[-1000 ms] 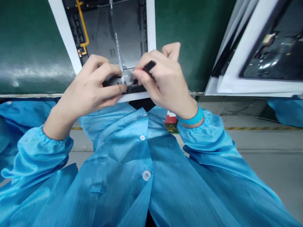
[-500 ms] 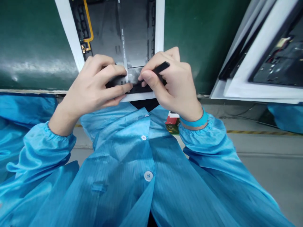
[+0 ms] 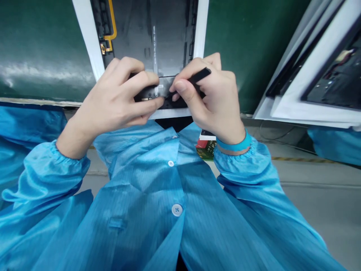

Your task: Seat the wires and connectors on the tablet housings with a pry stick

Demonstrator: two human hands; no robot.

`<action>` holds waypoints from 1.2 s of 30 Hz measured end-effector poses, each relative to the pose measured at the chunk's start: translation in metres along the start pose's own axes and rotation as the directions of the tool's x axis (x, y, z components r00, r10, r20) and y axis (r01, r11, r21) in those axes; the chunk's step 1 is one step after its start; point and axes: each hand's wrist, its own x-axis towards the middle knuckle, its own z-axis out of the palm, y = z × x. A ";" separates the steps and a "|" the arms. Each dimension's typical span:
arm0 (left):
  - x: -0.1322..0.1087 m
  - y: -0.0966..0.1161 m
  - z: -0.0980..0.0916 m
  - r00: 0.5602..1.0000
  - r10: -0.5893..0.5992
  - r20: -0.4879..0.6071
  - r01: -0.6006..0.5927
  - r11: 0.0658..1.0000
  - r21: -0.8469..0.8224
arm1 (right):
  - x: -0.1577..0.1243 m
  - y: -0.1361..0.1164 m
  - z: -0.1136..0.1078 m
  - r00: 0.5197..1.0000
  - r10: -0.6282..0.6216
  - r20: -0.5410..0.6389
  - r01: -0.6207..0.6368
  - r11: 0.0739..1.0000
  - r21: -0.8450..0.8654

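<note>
Right hand point(image 3: 207, 92): closed in a pinch on the tool, thumb against fingers; I see it over the device's near end.
Tool point(image 3: 203, 74): black, slim, tilted; the upper end rises past the thumb, the lower end lies just beside the left fingertips. Exact contact I cannot make out.
Left hand point(image 3: 113, 99): half open, fingers bent and parted, fingertips down at the device's near end. Thumb hidden; I cannot tell whether it has hold of anything.
Device point(image 3: 175, 45): dark, flat, within the white frame point(image 3: 201, 32), at the bench edge before the wearer.
Strip point(image 3: 155, 49): pale, printed, running lengthwise down the device to between the hands.
Cable point(image 3: 113, 20): orange, bent, along the device's left side.
Bench point(image 3: 242, 45): green, glossy at left.
Stack point(image 3: 287, 107): white-edged, dark inside, well apart at right.
Wristband point(image 3: 235, 146): blue, on the right wrist, touching the cuff.
</note>
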 end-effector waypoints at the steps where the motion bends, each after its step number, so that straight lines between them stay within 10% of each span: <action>1: -0.001 -0.001 0.001 1.000 0.018 -0.008 -0.018 0.999 0.033 | 0.001 0.001 0.000 1.000 0.001 -0.003 -0.001 1.000 -0.002; 24: -0.012 -0.014 -0.002 0.989 0.150 -0.008 -0.149 0.987 0.052 | 0.006 0.004 -0.008 0.999 -0.001 -0.048 -0.006 0.989 -0.150; 36: 0.000 -0.006 -0.008 0.985 -0.143 0.093 0.164 0.941 -0.296 | -0.005 -0.005 -0.014 0.989 0.103 -0.103 -0.115 0.986 -0.122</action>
